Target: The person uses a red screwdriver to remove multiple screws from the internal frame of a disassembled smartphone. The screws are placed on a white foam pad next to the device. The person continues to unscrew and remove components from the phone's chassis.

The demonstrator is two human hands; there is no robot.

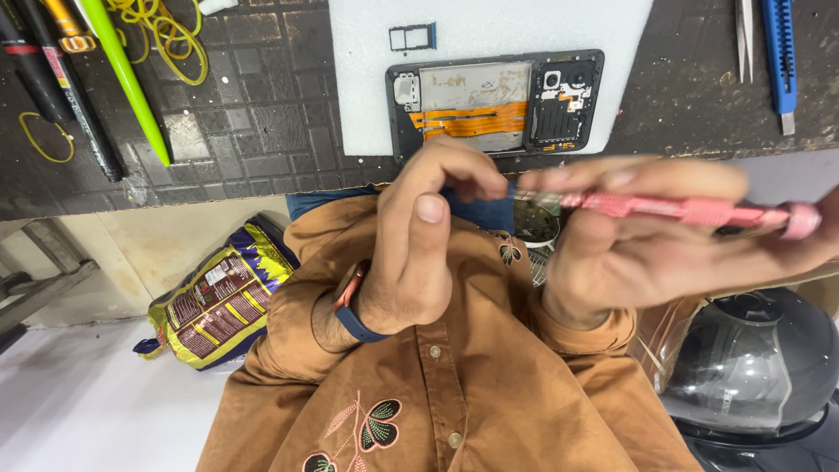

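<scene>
Figure: a person in a brown embroidered shirt at a dark tiled bench, seen from the head downward.

Right hand (pixel 647 253): raised in front of the chest, palm toward the viewer, fingers closed around a pink screwdriver (pixel 690 211). The tool's long axis runs nearly level, left to right; its capped end points toward the right edge of the view and its working tip points left, toward the other hand.

Left hand (pixel 419 245): curled, fingertips bunched together just at the tool's tip. The fingers appear pinched on something small there, perhaps the bit itself, but motion blur hides what they hold. A blue-strapped watch (pixel 350 306) sits on this wrist. This hand is the nearer one to the tip; the two hands almost touch.

Opened phone (pixel 495 105): lies beyond both hands on a white foam pad (pixel 367 79) near the bench's near edge, back cover off, an orange flex cable across its middle. Its long axis is parallel to the screwdriver's. A small blue card tray (pixel 412 37) rests on the pad behind it.

Surroundings: a green rod (pixel 127 79), black pens and yellow rubber bands (pixel 170 35) toward the bench's left end; a blue utility knife (pixel 780 57) and tweezers (pixel 745 39) toward its right end. Below the bench, a yellow snack bag (pixel 218 301) and a dark helmet (pixel 752 367).
</scene>
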